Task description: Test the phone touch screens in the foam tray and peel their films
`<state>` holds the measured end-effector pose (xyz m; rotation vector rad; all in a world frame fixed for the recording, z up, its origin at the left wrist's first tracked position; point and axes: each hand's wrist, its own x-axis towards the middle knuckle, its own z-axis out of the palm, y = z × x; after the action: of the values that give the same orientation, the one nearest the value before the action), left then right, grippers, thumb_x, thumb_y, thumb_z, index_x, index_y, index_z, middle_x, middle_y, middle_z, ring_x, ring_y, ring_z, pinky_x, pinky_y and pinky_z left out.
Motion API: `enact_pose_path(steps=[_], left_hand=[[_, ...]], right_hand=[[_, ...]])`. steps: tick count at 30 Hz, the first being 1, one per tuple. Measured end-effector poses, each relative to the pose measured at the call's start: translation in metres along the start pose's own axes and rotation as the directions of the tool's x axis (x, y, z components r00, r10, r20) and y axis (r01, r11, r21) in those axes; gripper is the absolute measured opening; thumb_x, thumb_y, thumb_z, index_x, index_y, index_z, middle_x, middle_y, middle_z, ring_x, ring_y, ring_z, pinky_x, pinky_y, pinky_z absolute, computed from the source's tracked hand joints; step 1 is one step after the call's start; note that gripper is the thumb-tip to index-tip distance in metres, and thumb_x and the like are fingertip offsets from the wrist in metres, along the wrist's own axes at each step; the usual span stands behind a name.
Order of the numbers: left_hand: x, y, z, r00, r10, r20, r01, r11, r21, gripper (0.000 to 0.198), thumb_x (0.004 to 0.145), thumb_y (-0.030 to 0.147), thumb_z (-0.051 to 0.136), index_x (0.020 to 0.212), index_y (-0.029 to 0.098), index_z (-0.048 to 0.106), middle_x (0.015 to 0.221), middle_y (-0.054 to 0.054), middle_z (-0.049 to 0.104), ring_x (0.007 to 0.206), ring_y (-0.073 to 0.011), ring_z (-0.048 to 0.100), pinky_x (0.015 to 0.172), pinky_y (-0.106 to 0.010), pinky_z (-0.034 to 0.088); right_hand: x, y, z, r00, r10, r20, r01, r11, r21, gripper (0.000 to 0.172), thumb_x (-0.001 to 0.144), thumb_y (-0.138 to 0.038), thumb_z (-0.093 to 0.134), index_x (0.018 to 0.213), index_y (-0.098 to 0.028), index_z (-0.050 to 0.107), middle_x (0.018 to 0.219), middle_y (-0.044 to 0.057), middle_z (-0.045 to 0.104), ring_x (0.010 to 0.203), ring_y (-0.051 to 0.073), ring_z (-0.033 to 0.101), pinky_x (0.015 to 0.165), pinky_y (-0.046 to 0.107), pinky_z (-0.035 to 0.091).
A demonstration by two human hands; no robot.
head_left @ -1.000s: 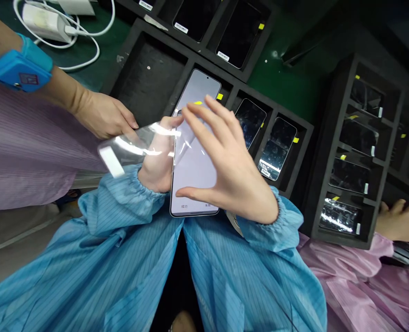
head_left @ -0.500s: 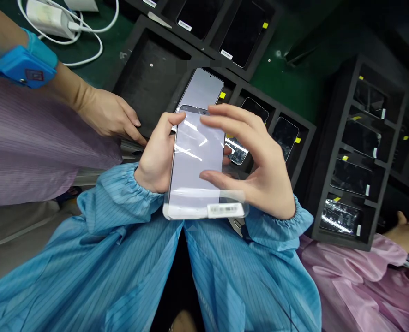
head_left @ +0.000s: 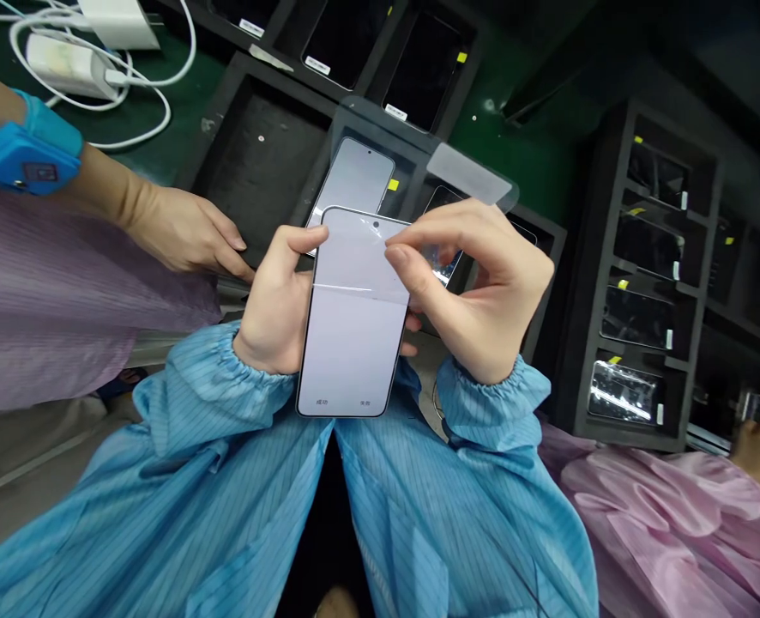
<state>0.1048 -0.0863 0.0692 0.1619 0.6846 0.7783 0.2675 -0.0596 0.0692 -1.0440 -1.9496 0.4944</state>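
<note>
My left hand (head_left: 275, 300) holds a smartphone (head_left: 351, 343) from below, fingertips showing past its right edge and thumb at its top left corner. The phone's screen is lit pale, with small characters along the bottom. Thumb and forefinger of my right hand (head_left: 476, 279) are pinched at the phone's upper right, gripping a clear film (head_left: 380, 116). That film is raised above the phone's top end, with a whitish label (head_left: 470, 176) on its far part. Behind it, a second lit phone (head_left: 356, 176) lies in a black tray (head_left: 270, 64).
At the left a person's hand (head_left: 183, 232) with a blue wristband reaches the tray's near edge. White chargers (head_left: 71, 64) and cables lie beyond it. More phones sit in a compartment tray (head_left: 624, 189) at right, beside another person's pink sleeve (head_left: 663, 506).
The clear film has gone from lying over the phone's lower end to standing raised past its top. My right hand has closed from spread fingers into a pinch.
</note>
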Motion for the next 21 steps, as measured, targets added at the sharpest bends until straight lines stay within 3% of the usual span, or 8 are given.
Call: enact_pose_path(steps=[7,11,17,21], left_hand=[[0.000,-0.003,-0.007,0.983,-0.086,0.162,0.085,0.996,0.011,0.082,0.083,0.070,0.022,0.113,0.006,0.065,0.099,-0.019,0.074,0.091,-0.0329,0.072,0.084,-0.052,0.059],[0.000,-0.005,-0.011,0.969,-0.091,0.232,0.094,0.996,-0.001,0.084,0.084,0.072,0.024,0.117,0.006,0.064,0.106,-0.020,0.073,0.095,-0.0323,0.071,0.087,-0.053,0.058],[0.000,-0.007,-0.006,0.972,-0.096,0.214,0.097,0.995,0.005,0.085,0.086,0.073,0.020,0.119,0.008,0.063,0.107,-0.020,0.072,0.093,-0.0294,0.070,0.088,-0.051,0.059],[-0.001,-0.007,-0.003,0.980,-0.101,0.172,0.101,0.995,0.006,0.082,0.086,0.071,0.020,0.120,0.010,0.062,0.104,-0.018,0.073,0.092,-0.0301,0.071,0.086,-0.052,0.059]], right_hand=[[0.013,-0.001,0.000,0.984,-0.054,-0.170,0.065,0.996,0.059,0.007,0.090,-0.023,0.068,0.084,-0.022,0.071,0.079,-0.001,0.070,0.073,0.015,0.062,0.069,0.035,0.053],[0.018,0.002,-0.001,0.975,-0.043,-0.220,0.054,0.998,0.044,0.009,0.092,-0.029,0.066,0.084,-0.026,0.070,0.078,-0.004,0.068,0.073,0.014,0.062,0.070,0.033,0.053],[0.027,0.008,-0.002,0.962,-0.077,-0.260,0.079,0.997,-0.004,0.008,0.090,-0.025,0.069,0.082,-0.024,0.068,0.078,-0.002,0.070,0.071,0.013,0.060,0.068,0.029,0.052],[0.032,0.009,-0.002,0.955,-0.083,-0.285,0.107,0.992,0.071,0.010,0.089,-0.025,0.071,0.080,-0.022,0.068,0.079,-0.002,0.072,0.068,0.012,0.058,0.066,0.028,0.049]])
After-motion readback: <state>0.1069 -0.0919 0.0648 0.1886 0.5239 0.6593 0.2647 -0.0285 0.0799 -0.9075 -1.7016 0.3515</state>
